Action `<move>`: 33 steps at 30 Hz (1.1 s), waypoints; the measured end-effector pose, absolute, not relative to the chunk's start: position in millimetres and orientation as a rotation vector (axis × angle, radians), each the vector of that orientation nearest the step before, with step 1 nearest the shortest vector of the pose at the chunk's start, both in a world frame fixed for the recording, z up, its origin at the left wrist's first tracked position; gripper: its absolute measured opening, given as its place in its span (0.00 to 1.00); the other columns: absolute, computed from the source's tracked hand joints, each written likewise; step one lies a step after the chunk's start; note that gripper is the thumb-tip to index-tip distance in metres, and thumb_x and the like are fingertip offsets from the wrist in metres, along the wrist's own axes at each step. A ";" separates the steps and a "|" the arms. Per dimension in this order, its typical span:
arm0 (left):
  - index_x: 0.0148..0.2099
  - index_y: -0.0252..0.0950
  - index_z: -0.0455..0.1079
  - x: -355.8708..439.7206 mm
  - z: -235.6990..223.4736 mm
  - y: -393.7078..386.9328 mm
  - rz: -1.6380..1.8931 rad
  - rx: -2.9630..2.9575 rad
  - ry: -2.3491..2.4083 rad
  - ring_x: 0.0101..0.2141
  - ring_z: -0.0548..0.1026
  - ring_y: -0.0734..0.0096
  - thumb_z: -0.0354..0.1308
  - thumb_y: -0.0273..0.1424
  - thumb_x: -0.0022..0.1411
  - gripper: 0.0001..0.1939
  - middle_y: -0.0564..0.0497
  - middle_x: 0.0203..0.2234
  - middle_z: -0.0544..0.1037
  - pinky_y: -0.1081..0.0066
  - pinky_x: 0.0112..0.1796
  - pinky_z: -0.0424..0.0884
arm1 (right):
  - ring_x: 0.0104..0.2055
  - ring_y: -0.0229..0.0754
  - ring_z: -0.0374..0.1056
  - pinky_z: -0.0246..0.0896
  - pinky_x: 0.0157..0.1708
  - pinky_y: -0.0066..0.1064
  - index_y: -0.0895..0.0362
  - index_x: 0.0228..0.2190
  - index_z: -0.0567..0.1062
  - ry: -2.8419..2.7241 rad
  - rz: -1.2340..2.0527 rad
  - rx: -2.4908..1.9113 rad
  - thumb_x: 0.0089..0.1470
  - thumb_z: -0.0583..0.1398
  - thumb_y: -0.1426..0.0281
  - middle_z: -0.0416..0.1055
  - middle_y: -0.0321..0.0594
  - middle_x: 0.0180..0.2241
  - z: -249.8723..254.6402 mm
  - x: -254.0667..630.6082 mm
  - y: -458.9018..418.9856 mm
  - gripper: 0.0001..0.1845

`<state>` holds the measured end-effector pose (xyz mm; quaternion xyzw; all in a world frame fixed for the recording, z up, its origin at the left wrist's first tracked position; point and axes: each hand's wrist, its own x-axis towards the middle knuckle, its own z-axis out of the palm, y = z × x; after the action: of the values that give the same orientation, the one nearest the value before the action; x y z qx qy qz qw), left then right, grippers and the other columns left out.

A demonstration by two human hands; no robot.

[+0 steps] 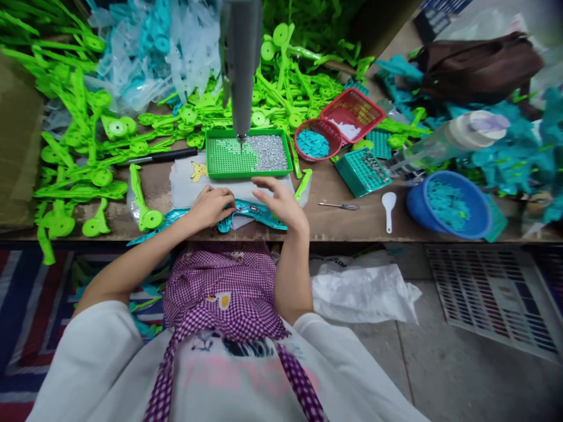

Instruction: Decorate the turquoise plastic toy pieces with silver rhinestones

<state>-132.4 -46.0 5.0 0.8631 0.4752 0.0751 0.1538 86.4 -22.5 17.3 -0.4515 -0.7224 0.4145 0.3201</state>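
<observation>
At the bench's front edge, the left hand (212,206) pins down a teal plastic piece (257,213) while the right hand (281,202) hovers over it, fingers spread, holding nothing; seemingly a fitting step needing a fine pinch. Behind, a green tray (211,153) holds silvery screws, a red bowl (303,128) teal bits.

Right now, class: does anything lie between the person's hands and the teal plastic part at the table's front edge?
Nothing visible does. The left hand rests directly on the teal part, and the right hand hovers open just over it. The green tray sits behind, farther back on the table.
</observation>
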 end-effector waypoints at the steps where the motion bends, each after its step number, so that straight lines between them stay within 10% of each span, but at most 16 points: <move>1: 0.44 0.39 0.71 -131.2 5.7 -45.9 0.214 2.472 1.380 0.42 0.73 0.59 0.55 0.34 0.65 0.07 0.47 0.40 0.77 0.60 0.45 0.60 | 0.53 0.44 0.69 0.63 0.57 0.43 0.55 0.49 0.73 -1.844 1.051 -1.166 0.60 0.58 0.56 0.73 0.44 0.50 25.9 82.8 -17.1 0.21; 10: 0.44 0.39 0.65 -128.8 -1.9 -32.3 0.320 2.171 1.381 0.40 0.73 0.61 0.60 0.31 0.58 0.11 0.49 0.38 0.76 0.63 0.41 0.63 | 0.46 0.41 0.72 0.67 0.50 0.38 0.54 0.42 0.76 -1.812 0.886 -1.137 0.63 0.54 0.57 0.77 0.41 0.42 32.5 63.1 -38.5 0.17; 15: 0.42 0.39 0.63 -135.9 -11.4 -17.0 0.395 1.960 1.240 0.33 0.73 0.67 0.63 0.28 0.53 0.16 0.53 0.30 0.74 0.67 0.37 0.67 | 0.58 0.47 0.66 0.58 0.58 0.47 0.53 0.52 0.73 -2.300 0.576 -1.244 0.65 0.52 0.66 0.73 0.44 0.54 -7.8 66.4 -89.5 0.18; 33: 0.56 0.51 0.73 -139.0 -18.4 -27.6 0.292 2.343 1.205 0.41 0.68 0.61 0.54 0.35 0.66 0.17 0.48 0.37 0.71 0.63 0.44 0.62 | 0.55 0.48 0.67 0.54 0.56 0.46 0.51 0.51 0.74 -2.096 0.370 -1.543 0.65 0.53 0.62 0.75 0.43 0.50 -20.8 97.5 -104.5 0.18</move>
<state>-139.0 -27.6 -18.4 0.8574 0.4409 0.1068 0.2428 97.5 -104.5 -20.8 -0.5678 -0.7711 0.1362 0.2537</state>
